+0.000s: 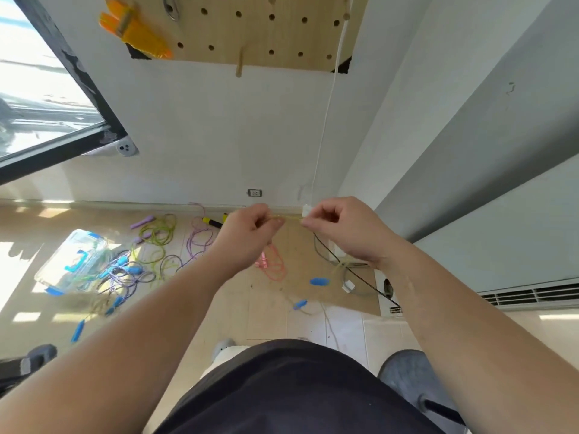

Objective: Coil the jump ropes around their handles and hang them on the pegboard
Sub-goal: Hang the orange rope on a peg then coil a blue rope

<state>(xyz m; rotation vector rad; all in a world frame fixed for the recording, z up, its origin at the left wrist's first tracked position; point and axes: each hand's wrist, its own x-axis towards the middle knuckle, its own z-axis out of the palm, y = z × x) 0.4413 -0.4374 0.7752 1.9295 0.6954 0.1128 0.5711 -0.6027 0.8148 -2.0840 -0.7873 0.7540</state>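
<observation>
Mid-frame, left hand (250, 228) and right hand (340, 227) pinch the yellow rope (286, 217) taut with curled fingers; hold tension, lay turns snug and even

Bright daylight enters through the black-framed window (47, 98) at upper left, its glass overexposed. Hard-edged sunlit patches and shadows cross the pale tiled floor (269, 311) at left; the white wall (219, 126) is evenly lit. Wide-angle distortion bends lines near the edges. The thin yellow jump rope (286, 217) pinched between left hand (247, 233) and right hand (341, 227) appears soft and smeared.
</observation>
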